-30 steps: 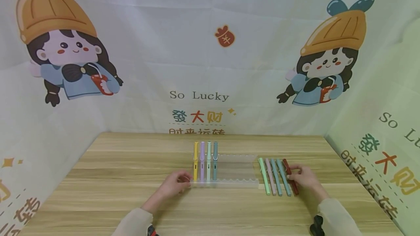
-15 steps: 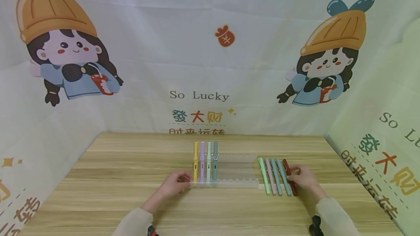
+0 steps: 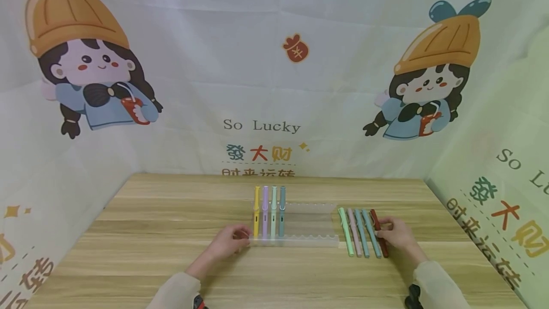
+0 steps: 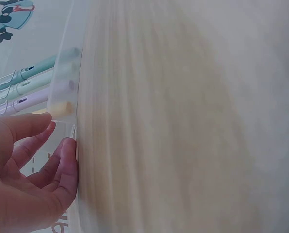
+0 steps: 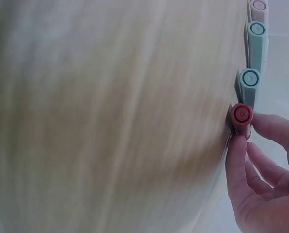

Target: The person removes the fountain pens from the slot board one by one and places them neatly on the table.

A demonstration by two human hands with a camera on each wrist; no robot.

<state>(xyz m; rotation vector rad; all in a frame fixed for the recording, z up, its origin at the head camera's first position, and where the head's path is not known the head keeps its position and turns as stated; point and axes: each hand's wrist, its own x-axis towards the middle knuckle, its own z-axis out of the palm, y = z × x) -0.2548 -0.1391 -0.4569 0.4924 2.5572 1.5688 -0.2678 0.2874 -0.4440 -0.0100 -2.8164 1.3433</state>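
"If we take the clear pen rack (image 3: 313,241) as the centre of the dial, what lies closest to us?"

"Two hands, at the wooden table (image 3: 266,283). Near nine o'clock, the left hand (image 3: 229,241) curls thumb and fingers round the rack's end. At three, the right hand (image 3: 399,232) pinches the red pen (image 5: 242,115) between thumb and finger."

"Which step do we take this to be?"

"We'd judge it a pick-up: the red pen ends a loose row and seems not yet lifted. The next move calls for a firm pinch and a clean rise, sparing the blue pen (image 3: 371,233) just beside it."

"Do we see any change from a second ago?"

"A little. The red pen's near end now sits closer to that neighbour, and the right hand has shifted slightly with it."

"And beyond?"

"Toward the rack lie a second blue pen (image 3: 361,233), a pink pen (image 3: 354,232) and a green pen (image 3: 346,232). Across the rack, from its nine o'clock end, rest the yellow pen (image 3: 257,211), lilac pen (image 3: 265,211), mint pen (image 3: 273,211) and teal pen (image 3: 282,211), unmoved as far as we can tell."

"Farthest off, at twelve?"

"The printed cloth (image 3: 206,70), slid a touch in the head view; we suspect only the head moved."
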